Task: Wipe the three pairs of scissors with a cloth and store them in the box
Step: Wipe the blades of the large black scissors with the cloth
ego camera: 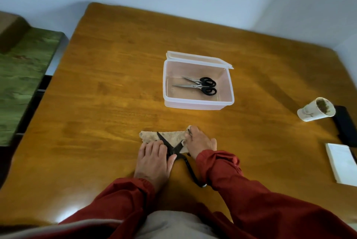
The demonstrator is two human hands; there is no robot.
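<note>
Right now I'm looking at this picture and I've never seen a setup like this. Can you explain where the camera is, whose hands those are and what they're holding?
There is no machine here. A person wears one wide-angle camera on the head, looking down at their own hands, so the red sleeves at the bottom are theirs. They are at a wooden table. The left hand lies on a pair of black scissors, opened out on a beige cloth; whether it grips or only presses them I cannot tell. The right hand grips the cloth's end. Farther off stands a clear plastic box, lid open, with black-handled scissors inside. At the right are a paper cup and a white pad.
</note>
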